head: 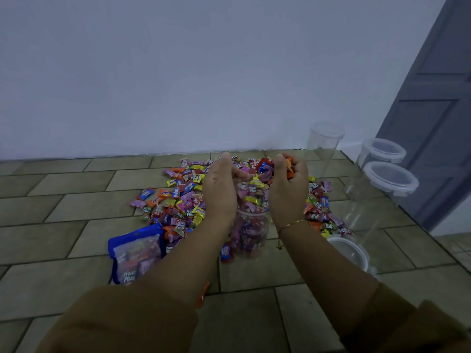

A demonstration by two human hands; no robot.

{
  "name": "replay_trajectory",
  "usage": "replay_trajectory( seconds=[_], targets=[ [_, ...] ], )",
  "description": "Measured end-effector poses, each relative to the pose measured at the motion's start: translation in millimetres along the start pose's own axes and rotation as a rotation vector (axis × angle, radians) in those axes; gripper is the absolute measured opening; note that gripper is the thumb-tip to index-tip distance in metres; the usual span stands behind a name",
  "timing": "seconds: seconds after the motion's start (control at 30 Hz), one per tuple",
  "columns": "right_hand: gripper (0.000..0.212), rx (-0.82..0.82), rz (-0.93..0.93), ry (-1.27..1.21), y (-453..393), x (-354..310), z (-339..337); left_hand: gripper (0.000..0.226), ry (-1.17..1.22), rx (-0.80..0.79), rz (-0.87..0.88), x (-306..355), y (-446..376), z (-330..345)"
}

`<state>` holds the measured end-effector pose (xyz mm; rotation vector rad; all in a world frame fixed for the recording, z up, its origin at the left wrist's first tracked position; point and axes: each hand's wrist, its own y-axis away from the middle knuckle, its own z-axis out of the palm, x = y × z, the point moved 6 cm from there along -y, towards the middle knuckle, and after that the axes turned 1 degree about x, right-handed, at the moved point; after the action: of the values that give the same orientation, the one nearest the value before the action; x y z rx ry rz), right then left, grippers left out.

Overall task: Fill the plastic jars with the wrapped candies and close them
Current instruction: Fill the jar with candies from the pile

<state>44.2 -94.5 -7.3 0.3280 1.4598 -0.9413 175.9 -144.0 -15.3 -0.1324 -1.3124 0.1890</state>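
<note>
Left hand and right hand, cupped apart, each clutch wrapped candies just above the open jar; its narrow mouth risks candies spilling beside it.

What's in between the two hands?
In the head view, wrapped candies sit between the left hand and the right hand, heaped over the open plastic jar right below them. Both hands cup that heap.
</note>
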Motion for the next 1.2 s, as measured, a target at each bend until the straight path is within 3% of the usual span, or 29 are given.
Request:
replay_trajectory(
  seconds=[0.3, 0.53, 0.6, 0.77, 1.03, 1.2],
  targets=[
    [0.009, -0.05, -0.035, 0.009, -11, -3, -3, 0.04, 0.063, 0.008, -0.031, -8, -2, 10],
    [0.023, -0.127, -0.037, 0.004, -18, -2, -2, 0.017, 0.092, -0.054, -0.355, -28, -9, 22],
    [0.019, -0.176, -0.057, -0.011, -17, -7, -2, 0.021, 0.108, -0.056, -0.409, -34, -8, 21],
    [0.018, -0.258, -0.064, 0.0, -17, -7, 0, 0.035, 0.108, -0.065, -0.385, -41, -2, 17],
    [0.016, -0.423, 0.003, -0.12, -22, -5, 5, 0.024, 0.137, -0.026, -0.378, -35, 3, 19],
    [0.017, -0.439, 0.016, -0.138, -22, -3, -1, 0.021, 0.147, -0.015, -0.355, -35, 2, 18]
  ],
)
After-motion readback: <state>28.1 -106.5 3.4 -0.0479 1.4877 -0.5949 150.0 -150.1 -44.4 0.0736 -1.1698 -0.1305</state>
